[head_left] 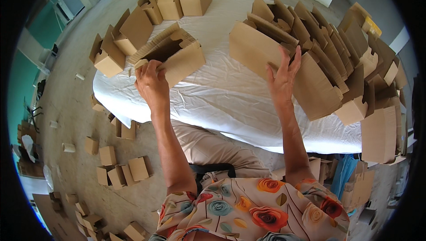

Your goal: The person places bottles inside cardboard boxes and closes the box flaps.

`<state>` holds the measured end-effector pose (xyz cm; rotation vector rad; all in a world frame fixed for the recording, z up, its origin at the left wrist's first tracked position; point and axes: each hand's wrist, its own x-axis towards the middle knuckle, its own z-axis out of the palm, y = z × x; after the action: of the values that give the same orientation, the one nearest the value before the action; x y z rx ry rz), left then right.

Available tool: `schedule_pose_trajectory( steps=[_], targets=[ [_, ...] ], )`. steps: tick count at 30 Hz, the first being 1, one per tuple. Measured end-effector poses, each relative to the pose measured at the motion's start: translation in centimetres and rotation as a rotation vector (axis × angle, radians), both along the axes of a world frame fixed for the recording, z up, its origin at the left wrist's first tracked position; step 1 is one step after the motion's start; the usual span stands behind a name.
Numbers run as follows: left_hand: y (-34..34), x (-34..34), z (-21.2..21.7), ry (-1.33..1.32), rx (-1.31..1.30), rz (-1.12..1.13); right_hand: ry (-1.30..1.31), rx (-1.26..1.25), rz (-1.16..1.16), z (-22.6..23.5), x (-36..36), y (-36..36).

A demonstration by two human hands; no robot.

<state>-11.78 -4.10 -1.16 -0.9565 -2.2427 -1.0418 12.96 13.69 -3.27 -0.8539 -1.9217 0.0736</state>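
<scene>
An open-topped brown cardboard box sits on the white-covered table, tilted a little from my view. My left hand is closed on its near left corner, fingers at the top edge. On the right, my right hand is open, thumb and fingers apart, against the near side of another cardboard box. That box stands at the front of a row of similar upright boxes. Whether the right fingertips press on it is hard to tell.
Several open boxes line the table's far left side. A dense row of boxes fills its right side, with more stacked at the right edge. White cloth covers the table. Small boxes lie on the floor at left.
</scene>
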Motion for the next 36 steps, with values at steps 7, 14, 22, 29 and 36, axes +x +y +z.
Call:
schedule_pose_trajectory(
  steps=[7, 14, 22, 29, 36],
  targets=[
    [-1.7, 3.4, 0.9, -0.163, 0.196, -0.478, 0.079, 0.053, 0.332, 3.2, -1.9, -3.3],
    [-0.9, 5.8, 1.1, -0.080, 0.043, -0.623, -0.084, 0.029, 0.816, 5.4, -4.4, -5.2],
    [-1.6, 6.0, 1.0, 0.079, -0.190, -0.374, -0.332, 0.000, 0.628, 3.9, -4.7, -5.7],
    [-2.2, 4.5, -0.3, -0.175, -0.120, -0.490, -0.166, 0.007, 0.516, 3.6, -4.0, -5.9],
    [-2.3, 3.4, -1.7, -0.279, -0.075, -0.585, -0.219, -0.016, 0.403, 3.8, -2.1, -5.9]
  ],
)
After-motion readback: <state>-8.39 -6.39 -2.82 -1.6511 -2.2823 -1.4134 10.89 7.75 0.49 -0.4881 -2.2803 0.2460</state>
